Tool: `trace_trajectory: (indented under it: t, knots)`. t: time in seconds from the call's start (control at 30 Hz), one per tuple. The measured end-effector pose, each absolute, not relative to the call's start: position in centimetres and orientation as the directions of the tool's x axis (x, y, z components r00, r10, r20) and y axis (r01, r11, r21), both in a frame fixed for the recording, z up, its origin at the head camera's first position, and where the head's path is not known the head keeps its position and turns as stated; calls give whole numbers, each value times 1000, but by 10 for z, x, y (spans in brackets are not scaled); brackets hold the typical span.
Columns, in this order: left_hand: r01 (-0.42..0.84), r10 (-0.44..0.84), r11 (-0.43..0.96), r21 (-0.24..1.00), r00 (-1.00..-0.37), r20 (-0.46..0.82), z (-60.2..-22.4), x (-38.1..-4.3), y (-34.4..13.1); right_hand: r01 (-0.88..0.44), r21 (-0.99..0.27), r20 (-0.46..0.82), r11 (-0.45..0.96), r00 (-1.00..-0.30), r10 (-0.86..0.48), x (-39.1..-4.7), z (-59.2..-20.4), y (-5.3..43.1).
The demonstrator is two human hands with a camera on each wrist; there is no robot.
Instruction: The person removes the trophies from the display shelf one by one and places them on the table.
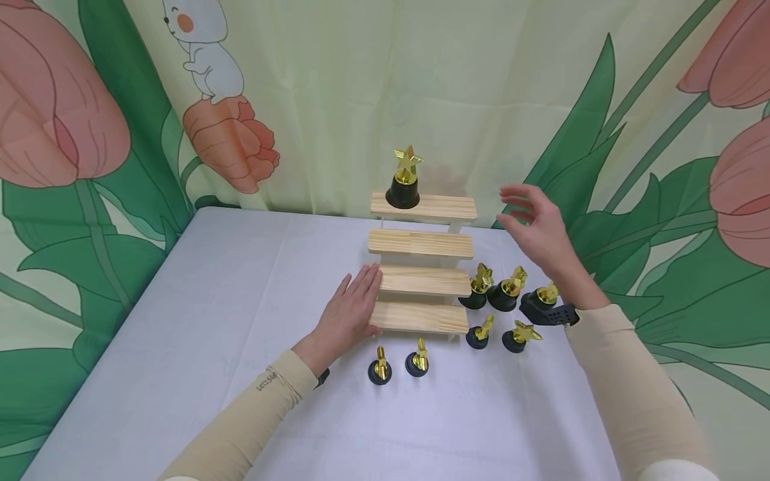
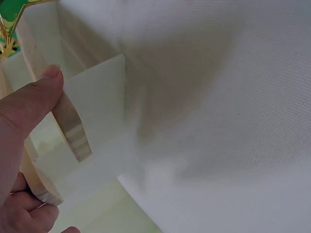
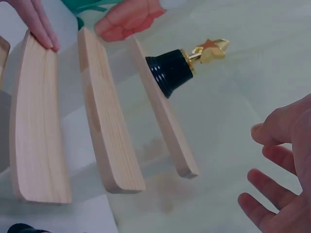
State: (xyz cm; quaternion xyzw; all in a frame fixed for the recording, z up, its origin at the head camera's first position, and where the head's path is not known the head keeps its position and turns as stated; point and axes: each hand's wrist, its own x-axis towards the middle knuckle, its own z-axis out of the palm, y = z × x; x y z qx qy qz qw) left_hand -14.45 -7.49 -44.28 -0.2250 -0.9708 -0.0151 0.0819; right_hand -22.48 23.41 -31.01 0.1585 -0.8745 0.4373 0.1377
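A wooden four-step display stand (image 1: 421, 244) stands on the table, with light wooden boards on pale supports. My left hand (image 1: 349, 308) rests against the left ends of its lower boards, fingers extended. The left wrist view has its thumb (image 2: 48, 82) touching one board and the other fingers beside another board's end. On the top board, toward its left, a gold star trophy (image 1: 403, 179) with a black base stands upright. My right hand (image 1: 538, 230) is raised in the air to the right of the top board, its fingers loosely bent and holding nothing.
Several more star trophies (image 1: 505, 292) with black bases stand close together right of the stand, below my right forearm. In front of it are two others, a left one (image 1: 379, 367) and a right one (image 1: 418, 361). A tulip-print curtain (image 1: 337, 100) hangs behind the white-covered table (image 1: 240, 300).
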Motion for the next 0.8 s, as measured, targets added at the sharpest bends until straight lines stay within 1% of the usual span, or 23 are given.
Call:
trace_trajectory:
  t: [0.27,0.8]
  knots:
    - [445,443,895,-27,-880,171,-444,-145,-75,-457,-734,412,502,-888,-205,-214,-286,202]
    - [438,437,899,-30,-887,150,-444,-146,-75,-479,-754,399,450,-877,-267,-223,-276,170]
